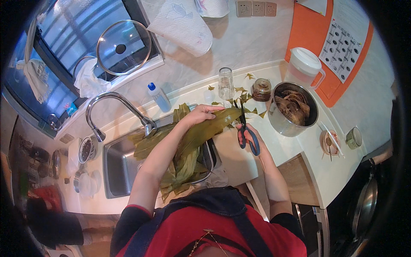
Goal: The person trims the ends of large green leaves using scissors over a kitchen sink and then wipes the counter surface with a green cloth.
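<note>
My left hand (200,114) lies on a long, wet green bamboo leaf (205,130), its fingers holding the leaf near the tip. My right hand (252,135) grips dark-blue-handled scissors (243,128), whose black blades point up at the leaf's right end. I cannot tell whether the blades touch the leaf. More leaves (184,167) are heaped in a wire-rimmed basket (212,157) at the sink's right side, some reaching over its edge. Small cut leaf tips (254,110) are scattered on the counter beyond the scissors.
A steel pot (285,125) with brown dried sheets inside stands to the right, near a glass jar (261,90), a drinking glass (226,84) and a lidded pitcher (303,66). The faucet (118,96) arches over the sink (117,173). A blue-capped bottle (159,98) stands behind.
</note>
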The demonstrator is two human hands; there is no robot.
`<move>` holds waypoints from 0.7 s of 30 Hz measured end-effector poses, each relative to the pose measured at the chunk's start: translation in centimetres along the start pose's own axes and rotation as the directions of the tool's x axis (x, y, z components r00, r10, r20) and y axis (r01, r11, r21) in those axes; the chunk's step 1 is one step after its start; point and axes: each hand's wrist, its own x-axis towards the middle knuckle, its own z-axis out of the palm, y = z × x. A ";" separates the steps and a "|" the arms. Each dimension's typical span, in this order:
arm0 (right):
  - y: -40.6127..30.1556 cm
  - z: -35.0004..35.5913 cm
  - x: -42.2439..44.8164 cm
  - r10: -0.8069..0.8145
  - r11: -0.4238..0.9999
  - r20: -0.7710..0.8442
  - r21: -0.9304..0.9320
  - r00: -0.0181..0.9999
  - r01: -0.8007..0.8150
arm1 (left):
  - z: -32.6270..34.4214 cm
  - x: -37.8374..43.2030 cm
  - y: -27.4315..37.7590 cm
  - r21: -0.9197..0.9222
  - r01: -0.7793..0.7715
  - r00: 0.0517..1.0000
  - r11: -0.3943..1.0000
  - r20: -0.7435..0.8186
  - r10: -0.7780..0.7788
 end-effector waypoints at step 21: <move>-11.0 12.9 8.0 -0.507 0.809 -0.131 -0.413 0.852 0.417 | -2.2 -9.5 -9.2 0.137 0.058 0.998 0.989 0.011 -0.060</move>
